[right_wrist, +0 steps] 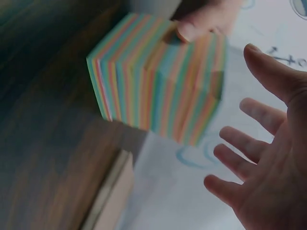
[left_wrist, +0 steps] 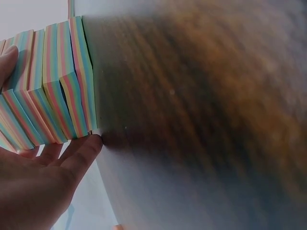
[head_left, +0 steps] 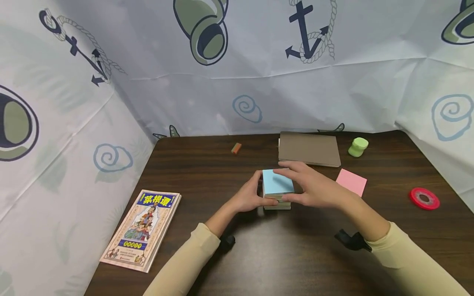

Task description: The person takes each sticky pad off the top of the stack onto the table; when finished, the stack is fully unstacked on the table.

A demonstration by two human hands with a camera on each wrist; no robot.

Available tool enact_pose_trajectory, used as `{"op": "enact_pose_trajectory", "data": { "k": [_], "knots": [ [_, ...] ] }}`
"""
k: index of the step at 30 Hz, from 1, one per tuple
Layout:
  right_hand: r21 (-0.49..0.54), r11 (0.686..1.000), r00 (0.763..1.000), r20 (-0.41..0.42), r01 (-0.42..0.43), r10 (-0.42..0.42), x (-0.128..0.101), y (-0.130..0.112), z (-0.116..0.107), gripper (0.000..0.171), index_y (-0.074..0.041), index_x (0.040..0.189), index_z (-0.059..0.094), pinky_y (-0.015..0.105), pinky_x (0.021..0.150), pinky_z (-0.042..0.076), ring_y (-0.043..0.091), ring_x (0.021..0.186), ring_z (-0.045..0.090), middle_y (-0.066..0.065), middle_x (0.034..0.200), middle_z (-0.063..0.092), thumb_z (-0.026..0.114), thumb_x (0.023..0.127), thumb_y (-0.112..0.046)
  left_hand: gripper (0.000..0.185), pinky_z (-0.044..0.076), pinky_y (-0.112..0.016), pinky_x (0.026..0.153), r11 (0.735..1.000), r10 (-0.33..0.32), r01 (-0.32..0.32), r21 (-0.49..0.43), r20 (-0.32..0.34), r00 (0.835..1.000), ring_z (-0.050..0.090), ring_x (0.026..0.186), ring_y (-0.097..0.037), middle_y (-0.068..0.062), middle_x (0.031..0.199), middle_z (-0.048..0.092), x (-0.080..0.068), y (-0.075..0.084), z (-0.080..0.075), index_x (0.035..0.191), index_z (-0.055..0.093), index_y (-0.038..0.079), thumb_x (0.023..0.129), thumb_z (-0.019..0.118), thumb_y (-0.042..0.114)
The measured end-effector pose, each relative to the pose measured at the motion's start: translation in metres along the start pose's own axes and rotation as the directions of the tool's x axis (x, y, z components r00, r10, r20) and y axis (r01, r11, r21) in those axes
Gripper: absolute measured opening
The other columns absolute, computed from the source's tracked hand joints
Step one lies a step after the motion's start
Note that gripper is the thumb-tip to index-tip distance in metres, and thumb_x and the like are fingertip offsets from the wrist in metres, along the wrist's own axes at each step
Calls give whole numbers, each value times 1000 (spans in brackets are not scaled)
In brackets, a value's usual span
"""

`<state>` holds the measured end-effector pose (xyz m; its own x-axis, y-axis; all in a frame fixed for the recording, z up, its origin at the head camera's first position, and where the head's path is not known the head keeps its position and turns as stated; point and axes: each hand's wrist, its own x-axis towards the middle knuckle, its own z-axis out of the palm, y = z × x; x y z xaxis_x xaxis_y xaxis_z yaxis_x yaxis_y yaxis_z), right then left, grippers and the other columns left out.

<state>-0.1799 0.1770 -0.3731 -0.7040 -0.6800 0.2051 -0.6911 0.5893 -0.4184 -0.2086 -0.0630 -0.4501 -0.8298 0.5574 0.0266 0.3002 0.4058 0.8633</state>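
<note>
A tall stack of sticky note pads (head_left: 277,182), light blue on top with multicoloured striped sides, stands on the dark wooden table. My left hand (head_left: 246,196) grips it from the left, thumb on the near face and fingers round the far side. In the left wrist view the lowest fingertip is right at the tabletop beside the bottom pad. Over the stack's right side hovers my right hand (head_left: 314,186), its fingers spread. The right wrist view shows this hand (right_wrist: 273,143) apart from the stack (right_wrist: 153,91), with nothing in it.
A pink sticky note pad (head_left: 352,181) lies beyond my right forearm, and a red tape roll (head_left: 424,198) farther right. At the back are a brown notebook (head_left: 309,149), a light green object (head_left: 358,147) and a small eraser-like block (head_left: 236,148). An illustrated book (head_left: 142,230) lies left.
</note>
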Motion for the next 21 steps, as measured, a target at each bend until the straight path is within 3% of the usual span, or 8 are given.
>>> {"op": "enact_pose_trajectory", "data": {
  "k": [6, 12, 19, 21],
  "knots": [
    [0, 1000, 997, 80, -8, 8, 19, 0, 16, 72, -14, 145, 48, 54, 101, 37, 35, 138, 32, 12, 153, 36, 76, 85, -43, 80, 46, -40, 93, 1000, -1, 1, 11, 8, 1000, 50, 120, -19, -3, 131, 50, 0, 0, -1, 141, 33, 14, 80, 82, 28],
    [9, 1000, 993, 117, -13, 12, 27, -1, 18, 71, -14, 146, 48, 48, 95, 42, 33, 134, 37, 13, 150, 39, 77, 85, -38, 79, 46, -42, 92, 1000, -11, 11, -2, 12, 1000, 52, 115, -17, -1, 128, 51, 0, -1, 1, 140, 33, 17, 80, 83, 31],
    [1, 1000, 994, 111, 13, -13, 33, 0, 14, 69, -14, 143, 52, 41, 85, 46, 28, 122, 46, 12, 142, 46, 80, 83, -35, 75, 42, -55, 95, 998, -12, 15, -61, 47, 999, 49, 119, -35, -14, 129, 50, -12, 37, -11, 139, 33, 3, 81, 80, 12],
    [1, 1000, 995, 101, 13, -13, 33, 0, 14, 69, -14, 142, 53, 39, 84, 46, 26, 120, 46, 10, 140, 47, 80, 82, -35, 77, 41, -55, 97, 998, -13, 16, -58, 46, 999, 48, 120, -35, -15, 131, 48, -11, 34, -10, 141, 32, 4, 82, 80, 12]
  ]
}}
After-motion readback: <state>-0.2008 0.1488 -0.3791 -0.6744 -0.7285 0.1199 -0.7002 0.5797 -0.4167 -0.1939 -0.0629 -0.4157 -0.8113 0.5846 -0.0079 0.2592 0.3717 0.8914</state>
